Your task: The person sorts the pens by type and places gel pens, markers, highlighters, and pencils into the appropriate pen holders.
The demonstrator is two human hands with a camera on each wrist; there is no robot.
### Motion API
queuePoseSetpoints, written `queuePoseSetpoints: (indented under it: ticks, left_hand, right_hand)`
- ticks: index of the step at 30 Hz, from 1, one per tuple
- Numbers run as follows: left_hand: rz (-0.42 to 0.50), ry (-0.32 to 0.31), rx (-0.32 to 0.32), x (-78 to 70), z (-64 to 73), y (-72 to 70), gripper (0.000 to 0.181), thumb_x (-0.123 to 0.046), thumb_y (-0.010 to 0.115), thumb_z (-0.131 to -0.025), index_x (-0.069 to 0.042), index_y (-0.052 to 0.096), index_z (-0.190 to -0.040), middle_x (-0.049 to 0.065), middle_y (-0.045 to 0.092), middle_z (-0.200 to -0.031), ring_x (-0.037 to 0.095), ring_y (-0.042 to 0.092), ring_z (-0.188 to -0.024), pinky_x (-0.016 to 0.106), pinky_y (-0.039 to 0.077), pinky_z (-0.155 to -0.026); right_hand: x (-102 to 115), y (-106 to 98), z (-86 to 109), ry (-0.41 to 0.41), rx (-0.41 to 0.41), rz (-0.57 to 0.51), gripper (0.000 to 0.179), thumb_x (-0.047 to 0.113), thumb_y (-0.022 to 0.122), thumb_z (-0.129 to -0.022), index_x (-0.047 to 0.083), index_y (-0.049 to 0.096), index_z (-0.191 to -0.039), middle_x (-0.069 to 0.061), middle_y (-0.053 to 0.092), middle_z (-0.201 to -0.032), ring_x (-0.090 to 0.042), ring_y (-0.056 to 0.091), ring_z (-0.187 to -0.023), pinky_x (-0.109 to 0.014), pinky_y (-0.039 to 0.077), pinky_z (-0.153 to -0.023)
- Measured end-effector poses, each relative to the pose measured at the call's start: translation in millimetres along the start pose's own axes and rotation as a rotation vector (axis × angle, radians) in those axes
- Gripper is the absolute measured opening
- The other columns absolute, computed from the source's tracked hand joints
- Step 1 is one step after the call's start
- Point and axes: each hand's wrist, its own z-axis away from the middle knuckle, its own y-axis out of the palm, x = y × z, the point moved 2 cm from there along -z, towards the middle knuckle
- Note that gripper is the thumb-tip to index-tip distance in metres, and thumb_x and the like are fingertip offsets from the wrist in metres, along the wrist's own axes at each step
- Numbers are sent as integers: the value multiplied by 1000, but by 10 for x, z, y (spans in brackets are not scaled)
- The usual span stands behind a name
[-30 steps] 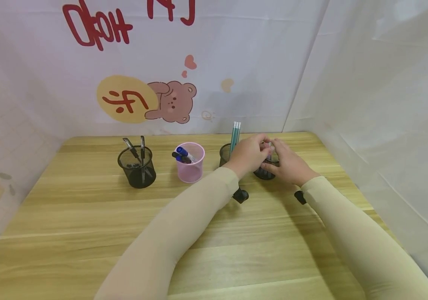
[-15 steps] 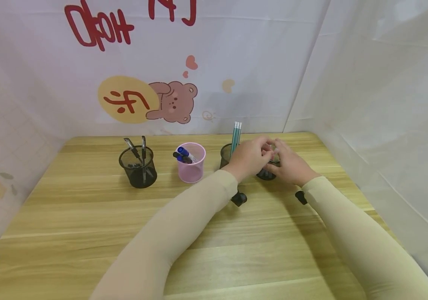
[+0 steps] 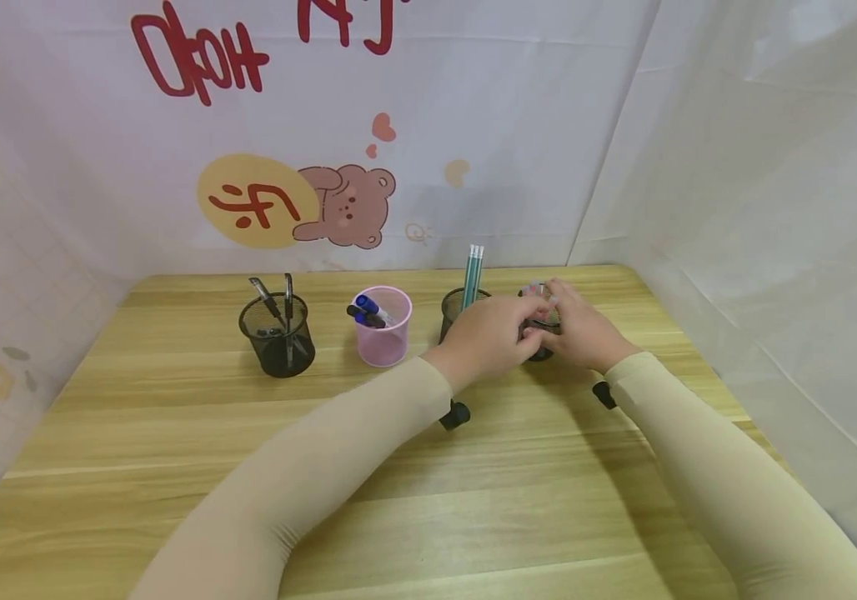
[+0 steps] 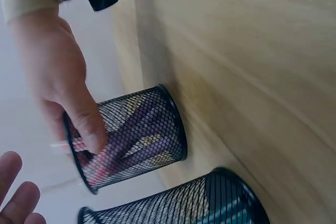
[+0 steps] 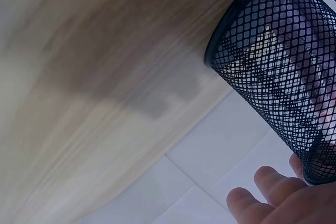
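Note:
A black mesh pen holder stands at the right of the row, with dark purple and pink slender items showing through its mesh in the left wrist view. My right hand grips its rim, the thumb outside on the near wall. Close to the holder's left side is my left hand, fingers loosely bent. In the left wrist view the left fingertips are apart from the holder. The right wrist view shows the right fingers at the far end of the mesh.
Another black mesh holder with green pencils stands just left, partly behind my left hand. Further left are a pink holder with blue and black markers and a black holder with pens. White curtains border the wooden table.
My left hand has drawn back left and toward me from above the right-hand holder, away from the right fingers. The right hand has stayed at the rim.

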Motion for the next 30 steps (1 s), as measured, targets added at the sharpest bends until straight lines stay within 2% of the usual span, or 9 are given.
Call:
queuePoseSetpoints:
  ticks: [4, 7, 12, 17, 20, 25, 28, 30]
  left_hand:
    - [-90, 63, 0, -59, 157, -119, 28, -32, 67, -102, -22, 69, -127, -9, 71, -98, 7, 61, -82, 27, 52, -75]
    - [-161, 94, 7, -71, 297, -212, 30, -35, 68, -101, -21, 69, -129, -9, 73, -105, 7, 67, -93, 29, 56, -83]
    - [-197, 113, 27, -26, 575, -406, 41, -37, 67, -102, -14, 66, -137, -1, 75, -123, 16, 70, -114, 36, 56, -102]
    - [-247, 119, -9, 83, 893, -602, 41, -37, 69, -101, -14, 68, -136, 0, 74, -128, 19, 69, -120, 38, 54, -107]
    - [-284, 102, -46, 173, 1091, -701, 40, -37, 72, -99, -15, 70, -133, 1, 74, -129, 20, 69, -122, 41, 54, -107]
    - [-282, 44, -75, 334, 1375, -857, 42, -38, 72, -99, -13, 70, -133, 3, 72, -132, 24, 66, -128, 46, 52, -110]
    - [-272, -10, -103, 441, 1524, -967, 43, -39, 73, -97, -13, 70, -132, 5, 71, -134, 27, 64, -131, 51, 51, -111]
    - [-271, -44, -134, 529, 1620, -1044, 45, -38, 75, -96, -13, 70, -133, 7, 70, -137, 31, 61, -135, 55, 49, -113]
  right_hand:
    - [-4, 6, -18, 25, 10, 9, 94, 49, 68, -101, -1, 19, -164, -27, 23, -170, -49, 32, -154, -68, 35, -120]
    - [-11, 16, -34, 39, 18, 14, 98, 52, 68, -100, -1, 17, -165, -28, 21, -171, -49, 32, -154, -68, 34, -120]
    - [-29, 38, -62, 58, 33, 34, 101, 55, 66, -100, -1, 14, -166, -28, 18, -172, -50, 29, -155, -68, 31, -122]
    - [-49, 46, -73, 62, 33, 11, 101, 55, 67, -100, 0, 13, -166, -27, 21, -171, -49, 34, -153, -67, 33, -121]
    - [-79, 42, -53, 93, 52, -10, 109, 62, 63, -99, 3, 3, -168, -28, 20, -171, -50, 34, -152, -68, 33, -121]
    - [-149, 13, 3, 150, 65, -58, 119, 75, 57, -94, 12, -11, -169, -28, 12, -174, -55, 29, -153, -71, 29, -122]
    - [-168, -12, 32, 150, 45, -94, 120, 74, 61, -94, 16, -13, -169, -27, 11, -174, -55, 31, -152, -71, 30, -121]
    - [-163, -35, 53, 147, 29, -114, 122, 69, 67, -93, 17, -12, -169, -27, 15, -174, -54, 42, -146, -71, 34, -118]
